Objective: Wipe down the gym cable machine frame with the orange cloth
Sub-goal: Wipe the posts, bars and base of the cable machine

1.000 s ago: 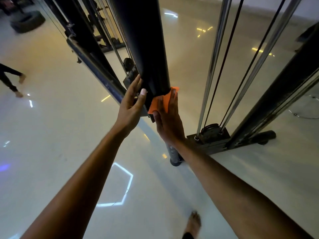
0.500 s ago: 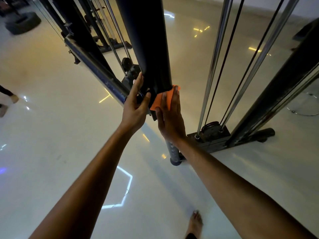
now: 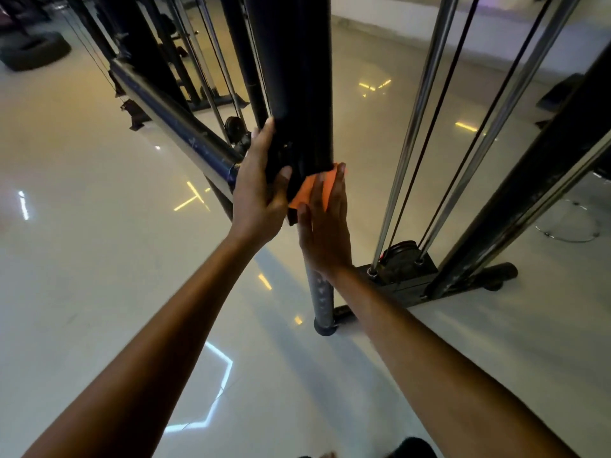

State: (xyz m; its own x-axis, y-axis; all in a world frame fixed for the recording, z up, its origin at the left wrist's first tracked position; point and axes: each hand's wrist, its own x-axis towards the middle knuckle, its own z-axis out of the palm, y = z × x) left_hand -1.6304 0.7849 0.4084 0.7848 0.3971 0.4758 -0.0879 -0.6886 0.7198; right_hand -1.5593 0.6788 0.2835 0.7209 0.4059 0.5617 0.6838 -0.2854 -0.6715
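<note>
Fingers (image 3: 334, 190) of our right hand (image 3: 325, 226) lie straight and together, flat against the orange cloth (image 3: 309, 191), which they press onto the lower end of the black frame column (image 3: 297, 77); nothing is pinched, the cloth being held only by that pressure. Our left hand (image 3: 259, 190) wraps the same column from the opposite side, thumb curled across its near face and fingers reaching up its far side, so that the two hands bracket the column just apart from each other. The cloth therefore lies directly under the right palm and fingertips, at the column's bottom rim, with a small orange corner showing beyond the fingers.

We note the governing relation: the column's long axis runs steeply upward and away from us, and the right fingers point along it. We judge that the next wipe follows this axis, with the right hand doing the work and the left steadying.

Below the hands a narrower grey post (image 3: 322, 302) continues down to a rubber foot on the pale glossy floor (image 3: 99, 259). Farther right stand chrome guide rods (image 3: 416, 127) with thin cables beside them, seated in a black base block (image 3: 406, 269), and a slanted black beam (image 3: 535, 193). Farther left a blue-black cross tube (image 3: 172, 123) angles away; a tyre (image 3: 36, 51) lies near the floor's far left corner.
</note>
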